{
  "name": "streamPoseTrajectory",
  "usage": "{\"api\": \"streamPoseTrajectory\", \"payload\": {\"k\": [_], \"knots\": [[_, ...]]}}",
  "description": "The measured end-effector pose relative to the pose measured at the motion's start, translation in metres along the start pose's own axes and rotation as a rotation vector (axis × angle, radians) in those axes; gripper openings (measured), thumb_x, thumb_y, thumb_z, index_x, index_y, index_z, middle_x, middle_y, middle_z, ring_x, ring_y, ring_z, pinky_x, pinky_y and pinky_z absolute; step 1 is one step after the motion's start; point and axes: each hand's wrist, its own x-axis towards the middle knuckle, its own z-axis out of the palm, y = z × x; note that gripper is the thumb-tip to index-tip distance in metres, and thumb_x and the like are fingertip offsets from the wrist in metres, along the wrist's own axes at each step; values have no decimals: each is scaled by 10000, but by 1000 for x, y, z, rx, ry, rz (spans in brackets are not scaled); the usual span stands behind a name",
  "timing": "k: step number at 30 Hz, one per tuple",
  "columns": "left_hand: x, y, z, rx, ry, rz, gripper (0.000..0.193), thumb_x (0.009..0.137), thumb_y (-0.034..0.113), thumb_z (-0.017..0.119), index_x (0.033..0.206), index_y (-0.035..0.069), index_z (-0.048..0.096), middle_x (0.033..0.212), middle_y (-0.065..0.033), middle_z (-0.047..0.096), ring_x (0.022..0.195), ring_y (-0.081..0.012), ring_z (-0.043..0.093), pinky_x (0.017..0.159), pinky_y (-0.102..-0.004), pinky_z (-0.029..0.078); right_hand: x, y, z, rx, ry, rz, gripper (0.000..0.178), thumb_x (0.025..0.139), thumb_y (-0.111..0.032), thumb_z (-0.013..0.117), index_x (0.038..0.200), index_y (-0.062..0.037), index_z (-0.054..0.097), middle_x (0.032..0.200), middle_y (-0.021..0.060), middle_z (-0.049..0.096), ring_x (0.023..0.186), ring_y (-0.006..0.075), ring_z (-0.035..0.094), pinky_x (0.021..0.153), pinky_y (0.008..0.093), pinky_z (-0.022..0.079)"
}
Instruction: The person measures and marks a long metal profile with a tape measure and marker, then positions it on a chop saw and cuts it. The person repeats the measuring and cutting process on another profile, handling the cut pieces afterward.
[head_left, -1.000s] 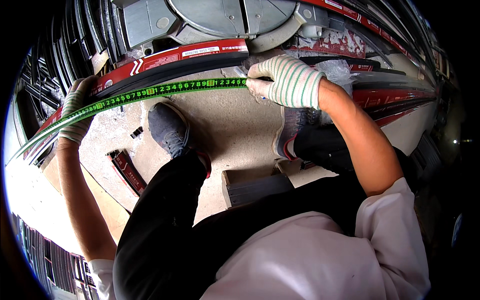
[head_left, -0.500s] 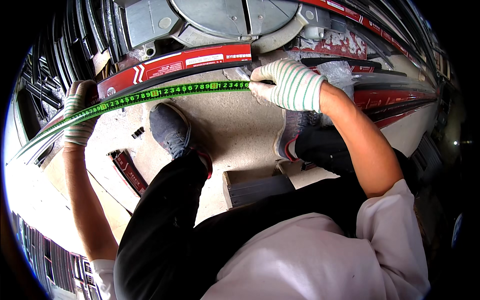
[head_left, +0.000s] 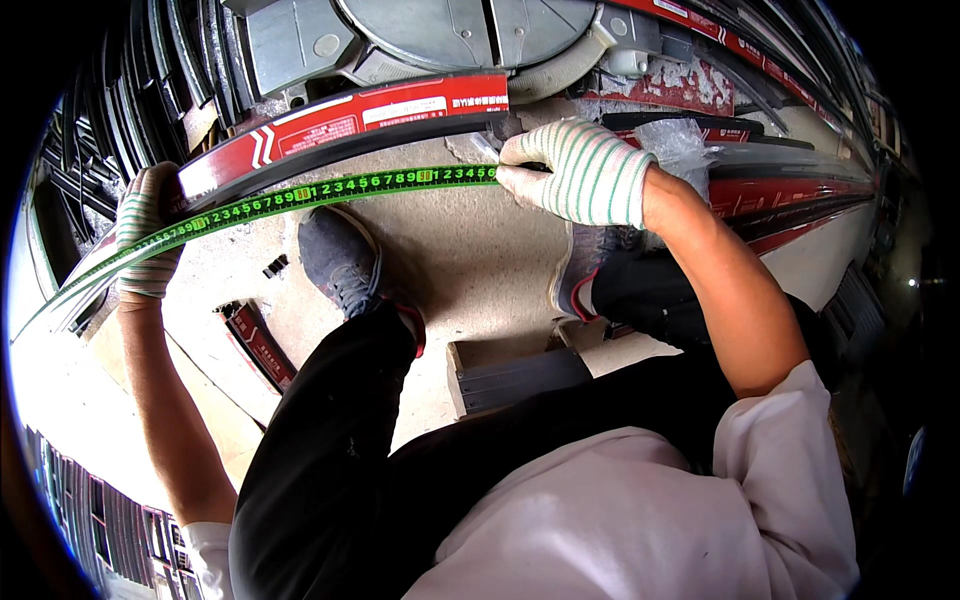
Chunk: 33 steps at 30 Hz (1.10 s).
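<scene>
Both my hands wear white knit gloves with green stripes. A green-and-black tape measure blade (head_left: 360,185) is stretched in a curve from left to right. My right hand (head_left: 588,172) pinches its right end between thumb and fingers. On the left, my left hand (head_left: 146,212) is closed around a long dark profile bar (head_left: 330,122) with red printed film on its face. The blade crosses over this hand and runs on past it to the left edge; whether the fingers also grip it is hard to tell. The bar lies just beyond the blade, roughly alongside it.
A grey metal saw base with a round turntable (head_left: 420,30) stands at the far side. Dark profiles (head_left: 170,60) are stacked at the far left, red-filmed ones (head_left: 770,195) at the right. A short red offcut (head_left: 256,343) and a dark block (head_left: 520,382) lie near my shoes (head_left: 340,258).
My left hand has shifted slightly left with the bar. The bar's right part has moved away from the blade, widening the gap there. My right hand has barely moved.
</scene>
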Motion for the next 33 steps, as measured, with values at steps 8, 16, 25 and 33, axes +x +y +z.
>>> {"api": "streamPoseTrajectory", "payload": {"k": [8, 16, 25, 33], "knots": [[21, -14, -6, 100, -40, -26, 570, 740, 88, 864, 1254, 45, 620, 1095, -131, 656, 979, -286, 642, 891, -360, 529, -4, -5, 0, 15, 23, 41, 225, 978, -223, 680, 1041, -17, 743, 823, 94, 742, 732, 168, 683, 716, 329, 549], [41, -14, 0, 214, -45, -76, 569, 750, 11, 804, 1283, 76, 618, 1147, -145, 669, 1064, -345, 636, 967, -428, 516, -2, 1, -2, 4, 40, 4, 240, 972, -251, 662, 1033, -36, 748, 856, 139, 744, 784, 250, 700, 754, 376, 547], [59, -23, 5, 435, -48, -156, 599, 788, 101, 781, 1351, 149, 582, 1175, -119, 649, 1150, -359, 596, 1022, -492, 438, -3, -2, -4, -24, 67, -28, 205, 970, -229, 650, 977, -37, 718, 831, 164, 709, 739, 294, 685, 713, 401, 526], [35, -11, 3, 318, 199, -132, 835, 717, 224, 845, 1478, 111, 521, 1395, -163, 588, 1295, -386, 531, 1148, -490, 375, -6, -7, -13, 14, 100, -18, 259, 972, -257, 615, 973, -22, 723, 857, 182, 698, 787, 321, 673, 746, 415, 520]]}}
